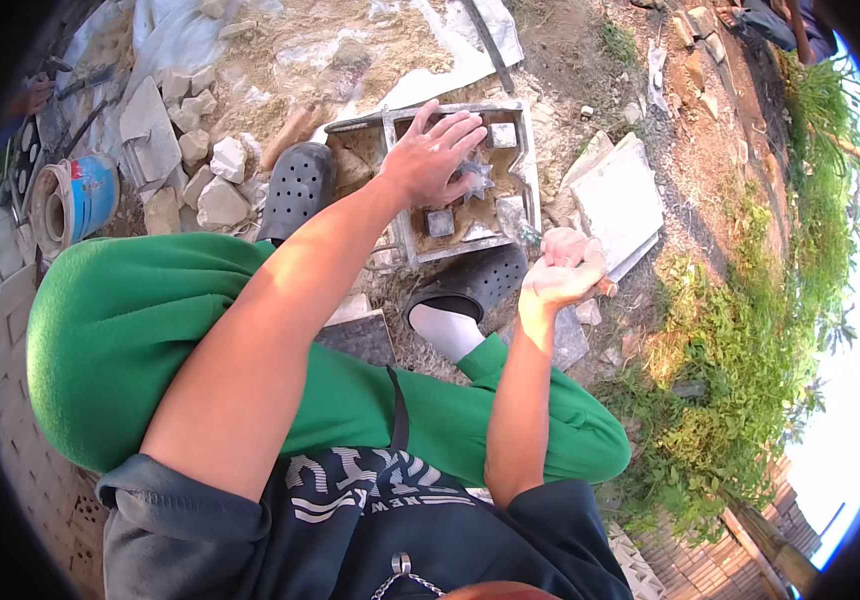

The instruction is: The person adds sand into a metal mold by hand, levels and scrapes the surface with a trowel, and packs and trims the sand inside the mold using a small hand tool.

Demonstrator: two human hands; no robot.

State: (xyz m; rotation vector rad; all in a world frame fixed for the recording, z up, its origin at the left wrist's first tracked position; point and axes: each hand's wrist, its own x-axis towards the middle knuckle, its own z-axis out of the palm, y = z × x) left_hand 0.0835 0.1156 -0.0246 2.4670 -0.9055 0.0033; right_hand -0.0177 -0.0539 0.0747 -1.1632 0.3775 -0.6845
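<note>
A square grey mould frame (533, 160) lies on the ground between my feet. Inside it are a star-shaped grey piece (479, 182), a square block (502, 135) at the far right and another dark block (440, 222) near the front. My left hand (435, 158) is over the frame's left and middle part, palm down with fingers spread; whether it touches the star is unclear. Beside the frame's near right corner, my right hand (566, 265) is closed around a tool's wooden handle (607, 288). The tool's working end, by the frame's corner, is too indistinct to name.
Dark clogs (302, 190) flank the frame. Broken stones (222, 203) and a blue bucket (96, 195) stand left; flat slabs (622, 195) lie right. Sandy material (290, 65) spreads beyond the frame. Green plants (730, 370) border the right. Another person (800, 25) is partly visible at top right.
</note>
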